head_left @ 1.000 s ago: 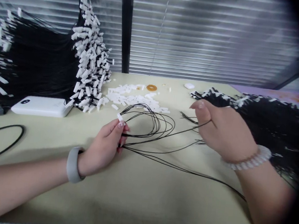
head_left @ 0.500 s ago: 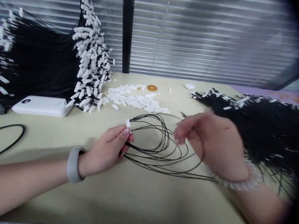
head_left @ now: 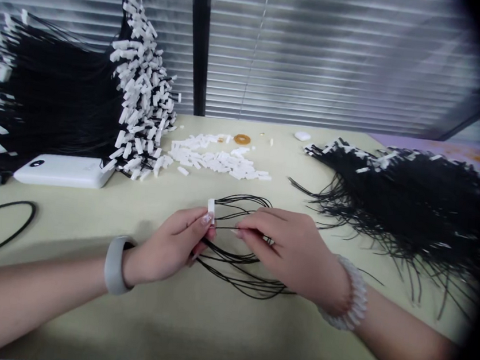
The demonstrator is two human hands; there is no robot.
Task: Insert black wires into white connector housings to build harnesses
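A right hand (head_left: pixel 296 258), a second ago raised beside the heap of black wires (head_left: pixel 414 205), now comes in close to the left hand (head_left: pixel 176 242), its fingertips pinching a single thin wire (head_left: pixel 226 227) just beside a small white connector (head_left: pixel 211 208). The connector, earlier tilted, stands nearly upright after shifting slightly rightward with the left hand. Strands (head_left: pixel 231 258) that stretched far right now bow in tighter loops, partly hidden by the right hand, while the heap's near-left edge emerges into view.
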